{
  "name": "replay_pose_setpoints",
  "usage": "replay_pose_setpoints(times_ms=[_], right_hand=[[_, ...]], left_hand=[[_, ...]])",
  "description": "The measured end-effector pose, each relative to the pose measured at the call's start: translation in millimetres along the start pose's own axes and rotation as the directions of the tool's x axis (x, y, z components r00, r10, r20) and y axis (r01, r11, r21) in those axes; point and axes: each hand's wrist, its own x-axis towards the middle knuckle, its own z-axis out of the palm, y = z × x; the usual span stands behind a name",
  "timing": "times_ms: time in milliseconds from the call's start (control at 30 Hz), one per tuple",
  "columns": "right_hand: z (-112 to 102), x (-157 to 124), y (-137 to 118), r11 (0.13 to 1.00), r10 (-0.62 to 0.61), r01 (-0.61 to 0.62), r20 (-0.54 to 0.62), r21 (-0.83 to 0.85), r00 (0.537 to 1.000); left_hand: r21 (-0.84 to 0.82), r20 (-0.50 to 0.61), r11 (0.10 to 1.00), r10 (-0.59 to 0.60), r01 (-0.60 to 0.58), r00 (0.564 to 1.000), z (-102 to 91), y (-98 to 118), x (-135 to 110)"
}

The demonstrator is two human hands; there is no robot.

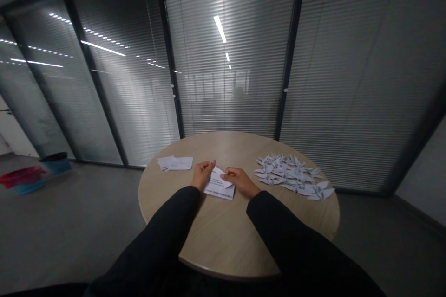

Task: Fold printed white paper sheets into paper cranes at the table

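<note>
Between my hands is a sheet of printed white paper (219,187), with its upper right corner folded over at a slant. My left hand (202,174) pinches the sheet at its upper left edge, thumb and fingers closed together. On the other side, my right hand (241,181) has its fingertips closed on the folded flap. The paper's lower edge, with lines of print, lies just over the round wooden table (223,236). To the right spreads a pile of folded paper cranes (285,174). A few flat paper slips (179,163) lie to the left.
Glass partitions with blinds (230,102) stand right behind the table. On the floor at far left are a blue bin with a red bag (23,180) and another with a black bag (56,162). The table's rounded edge curves close to my body.
</note>
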Motion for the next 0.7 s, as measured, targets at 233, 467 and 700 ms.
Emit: replay_pose_setpoints(times_ms=[233, 467, 700], right_hand=[[-4, 1, 4, 0.998, 0.007, -0.009, -0.024, -0.056, 1.0], [-4, 3, 10, 0.998, 0.003, -0.007, -0.052, -0.066, 0.999], [-3, 3, 5, 0.992, -0.022, 0.014, -0.064, -0.122, 0.998]], left_hand=[[-0.036, 0.095, 0.997, -0.065, 0.069, 0.993, -0.3, -3, 1], [-0.024, 0.186, 0.996, -0.081, 0.087, 0.979, 0.5, -1, 0], [-0.095, 0.147, 0.993, -0.054, 0.069, 0.988, -1.7, -4, 4]])
